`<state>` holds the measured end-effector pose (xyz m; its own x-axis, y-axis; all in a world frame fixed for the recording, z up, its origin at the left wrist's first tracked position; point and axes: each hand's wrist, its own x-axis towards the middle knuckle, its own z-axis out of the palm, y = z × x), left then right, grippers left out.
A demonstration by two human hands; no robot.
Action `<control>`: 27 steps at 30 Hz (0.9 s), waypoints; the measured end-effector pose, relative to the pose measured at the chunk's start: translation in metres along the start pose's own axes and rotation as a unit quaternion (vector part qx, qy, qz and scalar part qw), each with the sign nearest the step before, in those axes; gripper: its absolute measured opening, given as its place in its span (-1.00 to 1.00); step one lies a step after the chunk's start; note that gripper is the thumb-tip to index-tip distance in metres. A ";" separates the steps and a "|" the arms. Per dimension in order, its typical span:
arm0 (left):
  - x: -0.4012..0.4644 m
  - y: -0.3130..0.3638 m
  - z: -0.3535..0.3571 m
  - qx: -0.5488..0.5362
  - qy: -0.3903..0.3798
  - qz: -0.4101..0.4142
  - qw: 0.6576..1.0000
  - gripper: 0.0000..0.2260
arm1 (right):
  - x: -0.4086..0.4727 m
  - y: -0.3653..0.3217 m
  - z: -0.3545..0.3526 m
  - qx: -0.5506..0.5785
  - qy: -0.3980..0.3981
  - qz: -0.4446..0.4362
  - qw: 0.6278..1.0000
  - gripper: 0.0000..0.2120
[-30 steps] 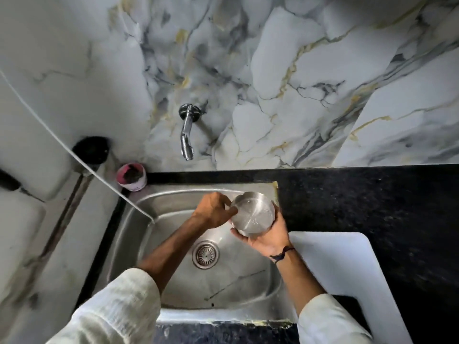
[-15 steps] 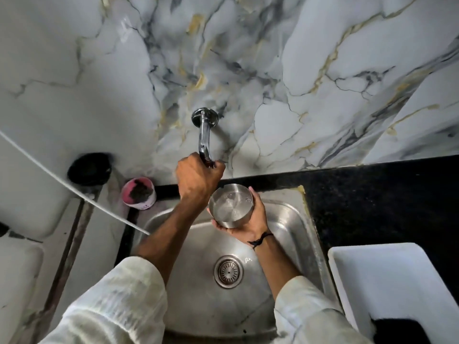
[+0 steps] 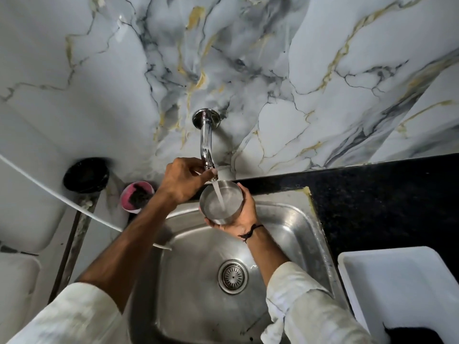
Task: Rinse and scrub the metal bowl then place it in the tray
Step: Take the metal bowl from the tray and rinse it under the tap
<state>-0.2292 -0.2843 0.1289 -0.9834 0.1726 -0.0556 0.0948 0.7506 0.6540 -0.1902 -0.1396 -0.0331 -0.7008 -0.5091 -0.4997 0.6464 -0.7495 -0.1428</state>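
A small round metal bowl (image 3: 229, 194) sits in my right hand (image 3: 242, 219), held open side up above the back of the steel sink (image 3: 293, 234). Water streams from the chrome wall tap (image 3: 206, 142) straight into the bowl. My left hand (image 3: 182, 178) is closed around the tap's lower end, just left of the bowl and above it. A white plastic tray (image 3: 402, 281) lies on the black counter at the lower right, apart from both hands.
A pink cup (image 3: 136, 196) with a dark scrubber inside stands left of the sink, a black round object (image 3: 85, 174) behind it. A white cord (image 3: 49, 189) slants across the left side. The sink drain (image 3: 233, 276) is below the hands. Something dark (image 3: 412, 335) lies in the tray's near corner.
My left hand went from the bowl up to the tap and gripped it, and water now runs. My right hand carried the bowl back under the spout.
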 end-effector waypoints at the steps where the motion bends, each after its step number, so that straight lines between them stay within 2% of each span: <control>1: 0.000 0.002 0.000 0.001 0.002 0.000 1.000 -0.76 | 0.000 0.001 0.002 -0.010 -0.008 0.006 1.000 -0.07; 3: -0.001 0.004 0.002 0.002 0.006 -0.001 1.000 -0.77 | 0.000 0.007 -0.003 -0.049 -0.017 0.020 0.998 -0.09; 5: -0.002 0.005 0.003 0.006 0.008 0.004 1.000 -0.79 | -0.002 0.011 -0.017 -0.067 0.006 0.031 0.997 -0.11; 10: -0.002 0.003 0.003 0.000 0.008 0.008 1.000 -0.85 | 0.004 0.005 -0.019 0.010 0.052 0.014 0.999 -0.07; 12: -0.001 0.002 0.004 -0.002 0.006 0.001 1.000 -0.84 | 0.008 0.008 -0.006 -0.004 0.038 0.028 0.999 -0.14; 15: -0.001 0.003 0.004 -0.005 0.008 0.000 1.000 -0.83 | 0.008 0.015 -0.010 -0.099 0.025 0.033 0.994 -0.33; 17: -0.001 0.003 0.004 -0.008 0.010 -0.002 1.000 -0.83 | 0.005 0.014 -0.021 -0.147 0.055 0.036 0.987 -0.28; 20: 0.000 0.003 0.004 -0.012 0.011 -0.004 1.000 -0.80 | 0.008 0.008 -0.028 -0.103 0.121 0.012 0.987 -0.21; 22: 0.002 0.001 0.004 -0.008 0.011 -0.003 1.000 -0.78 | 0.010 0.005 -0.018 -0.086 0.117 -0.008 0.989 -0.27; 24: 0.003 0.000 0.005 -0.004 0.013 -0.003 1.000 -0.77 | 0.010 0.006 -0.009 -0.087 0.094 -0.001 0.992 -0.25; 27: 0.004 -0.002 0.006 -0.006 0.011 -0.008 1.000 -0.78 | 0.003 0.010 -0.009 -0.151 0.047 0.023 0.987 -0.21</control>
<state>-0.2321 -0.2815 0.1230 -0.9880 0.1466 -0.0495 0.0775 0.7456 0.6619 -0.1831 -0.1447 -0.0439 -0.6461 -0.4885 -0.5864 0.7478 -0.5587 -0.3586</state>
